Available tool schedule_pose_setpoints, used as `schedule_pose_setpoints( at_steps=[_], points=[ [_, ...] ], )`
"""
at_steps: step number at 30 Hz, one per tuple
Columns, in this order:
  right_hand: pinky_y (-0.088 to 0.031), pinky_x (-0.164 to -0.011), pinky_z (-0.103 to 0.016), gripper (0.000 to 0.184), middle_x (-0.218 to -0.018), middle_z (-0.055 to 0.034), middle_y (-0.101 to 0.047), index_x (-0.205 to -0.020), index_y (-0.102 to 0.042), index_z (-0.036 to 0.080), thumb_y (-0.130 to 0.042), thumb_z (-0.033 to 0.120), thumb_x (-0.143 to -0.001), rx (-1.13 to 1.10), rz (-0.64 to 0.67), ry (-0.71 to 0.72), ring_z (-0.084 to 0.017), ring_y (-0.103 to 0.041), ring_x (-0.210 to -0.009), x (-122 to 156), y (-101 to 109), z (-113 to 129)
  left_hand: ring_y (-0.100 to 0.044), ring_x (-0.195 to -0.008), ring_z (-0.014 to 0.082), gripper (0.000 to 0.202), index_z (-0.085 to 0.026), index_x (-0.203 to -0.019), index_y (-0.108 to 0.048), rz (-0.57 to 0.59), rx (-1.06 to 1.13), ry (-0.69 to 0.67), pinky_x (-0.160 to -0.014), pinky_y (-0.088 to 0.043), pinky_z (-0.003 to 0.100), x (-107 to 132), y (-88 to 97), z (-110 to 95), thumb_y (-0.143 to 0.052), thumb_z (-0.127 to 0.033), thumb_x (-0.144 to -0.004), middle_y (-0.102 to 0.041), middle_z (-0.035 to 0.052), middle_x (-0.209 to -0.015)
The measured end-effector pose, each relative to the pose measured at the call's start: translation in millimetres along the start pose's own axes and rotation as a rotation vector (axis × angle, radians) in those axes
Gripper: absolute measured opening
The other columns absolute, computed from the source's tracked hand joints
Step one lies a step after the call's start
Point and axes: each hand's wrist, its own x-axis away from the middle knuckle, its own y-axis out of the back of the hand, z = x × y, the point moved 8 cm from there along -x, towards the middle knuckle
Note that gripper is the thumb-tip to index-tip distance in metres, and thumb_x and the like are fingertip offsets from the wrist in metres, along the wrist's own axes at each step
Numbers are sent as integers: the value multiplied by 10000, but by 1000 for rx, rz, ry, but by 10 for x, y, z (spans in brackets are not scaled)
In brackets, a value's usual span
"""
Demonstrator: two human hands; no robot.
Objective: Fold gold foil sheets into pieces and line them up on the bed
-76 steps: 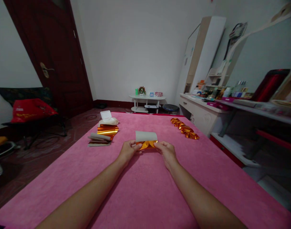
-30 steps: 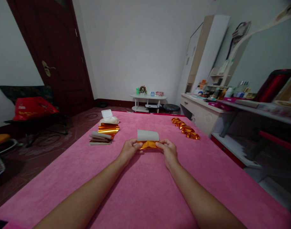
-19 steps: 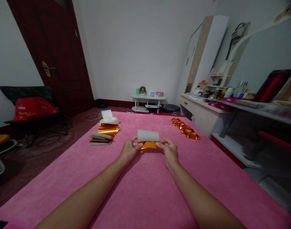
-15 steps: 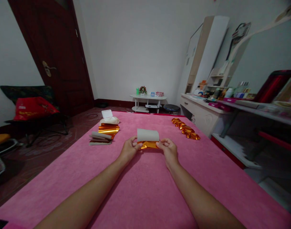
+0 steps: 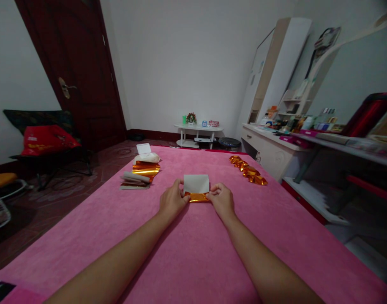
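Note:
Between my two hands lies a wrapper [image 5: 196,184] of grey-white paper, its near part rolled up in shiny orange-gold foil [image 5: 198,197]. My left hand [image 5: 173,199] pinches the left end of the foil roll between thumb and fingers. At the opposite end, my right hand [image 5: 222,198] grips the foil the same way. Whatever is inside the roll is hidden. Flat gold foil sheets [image 5: 145,169] lie to the left, with a stack of grey paper pieces [image 5: 134,180] in front of them. Several twisted gold-wrapped pieces [image 5: 248,170] form a row on the right.
A pink cloth [image 5: 193,253] covers the table. Behind the foil sheets are a whitish bundle [image 5: 148,158] and a small white open-lidded box [image 5: 143,149]. A cluttered dresser [image 5: 272,141] stands at the right; a chair holds a red bag [image 5: 50,139] at the left.
The foil roll has come down closer to me and lies flatter on the cloth, looking tighter. The paper flap behind it has flattened. Both hands keep their hold.

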Motion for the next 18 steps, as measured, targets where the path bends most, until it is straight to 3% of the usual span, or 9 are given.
schedule_pose_setpoints(
  at_steps=[5,9,11,13,16,18],
  points=[
    [-332,-502,-250,166,-534,43,-602,-594,-566,260,-669,149,-524,168,0,28,-152,-525,-523,3,-2,34,-569,-638,192,499,-225,-1110,-510,26,-120,-3,-571,-272,246,23,-36,-5,-705,-301,-657,-618,-4,-667],
    [-314,-492,-229,156,-567,44,-607,-634,-570,240,-660,151,-543,390,23,45,-129,-522,-518,-4,-28,90,-564,-888,236,565,-198,-1144,-508,-47,-167,-89,-710,-354,285,29,32,-58,-731,-300,-636,-626,70,-956],
    [-310,-488,-214,142,-589,46,-608,-665,-574,226,-647,163,-561,487,53,35,-121,-535,-531,-22,-47,83,-519,-1002,243,504,-205,-1124,-545,-73,-198,-196,-794,-363,314,34,46,-145,-720,-257,-655,-587,79,-1092],
    [-309,-483,-204,135,-609,40,-615,-683,-576,215,-643,172,-574,551,74,25,-118,-547,-544,-49,-54,66,-496,-1033,234,341,-225,-1036,-618,-28,-214,-354,-830,-359,326,49,-13,-271,-678,-190,-702,-582,59,-1124],
    [-319,-483,-203,128,-619,21,-630,-682,-580,206,-646,164,-580,596,75,31,-121,-553,-549,-97,-32,56,-510,-967,208,140,-230,-876,-689,138,-211,-618,-819,-362,318,123,-185,-463,-605,-161,-786,-645,33,-1010],
    [-328,-484,-207,108,-608,10,-634,-669,-582,202,-632,150,-589,617,65,47,-126,-556,-545,-124,-10,59,-524,-904,194,151,-224,-889,-695,226,-211,-737,-804,-368,310,178,-268,-542,-560,-181,-837,-672,30,-927]
  ],
)
